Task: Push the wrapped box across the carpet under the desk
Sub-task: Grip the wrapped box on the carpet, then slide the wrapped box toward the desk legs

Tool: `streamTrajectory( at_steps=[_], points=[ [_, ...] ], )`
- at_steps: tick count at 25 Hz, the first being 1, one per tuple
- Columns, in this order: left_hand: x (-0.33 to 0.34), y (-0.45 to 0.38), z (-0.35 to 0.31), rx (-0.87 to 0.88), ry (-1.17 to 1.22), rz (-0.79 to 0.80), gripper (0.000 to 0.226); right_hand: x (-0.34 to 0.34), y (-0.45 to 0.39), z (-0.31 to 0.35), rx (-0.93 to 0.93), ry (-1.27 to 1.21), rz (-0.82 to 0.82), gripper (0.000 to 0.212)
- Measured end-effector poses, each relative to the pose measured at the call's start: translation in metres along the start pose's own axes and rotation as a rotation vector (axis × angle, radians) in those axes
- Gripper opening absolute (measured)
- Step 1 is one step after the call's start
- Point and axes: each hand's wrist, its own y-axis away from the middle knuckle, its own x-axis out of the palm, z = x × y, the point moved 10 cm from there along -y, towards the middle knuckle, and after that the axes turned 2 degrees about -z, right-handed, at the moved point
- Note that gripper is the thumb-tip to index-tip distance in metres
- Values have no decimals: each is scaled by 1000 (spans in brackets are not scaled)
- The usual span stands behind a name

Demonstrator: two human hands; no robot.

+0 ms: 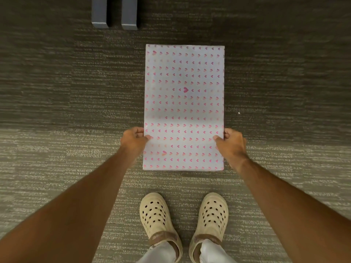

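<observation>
Wrapped box (183,103), covered in pale paper with rows of small pink hearts, lies flat on the grey-green carpet (57,111) in the middle of the frame, its long side running away from the person. Left hand (133,139) clasps the box's left edge near the lower end, thumb on top and fingers curled down the side; right hand (230,142) mirrors it on the right edge. Both hands are closed around the edges, not flat against the near end. Such a two-sided hold probably serves to steer the box and keep it straight as it slides, since carpet pile would drag at it and could turn it askew.

Two beige clogs (155,215) stand at the bottom centre, just short of the box's near end. In the upper left of the frame two grey furniture legs (114,14) rest on the carpet, to the left of the box's line of travel and apart from it. Whether they belong to the desk cannot be told. A tiny white speck (239,112) lies right of the box. Nothing sits straight ahead.
</observation>
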Motion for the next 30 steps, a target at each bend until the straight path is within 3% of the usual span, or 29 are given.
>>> streamTrajectory(
  at_steps=[8, 12, 21, 30],
  points=[
    [4, 9, 0, 2, 65, -39, 26, -4, 2, -4, 89, -176, 43, 20],
    [3, 22, -3, 14, 69, -24, 14, -11, 12, -9, 118, -180, 66, 20],
    [-33, 67, -34, 19, 81, -4, 15, -40, 54, 41, 85, -158, 102, 7],
    [-66, 47, -124, 156, -11, -12, 5, -58, 40, 112, 61, -177, 8, 26]
  ],
)
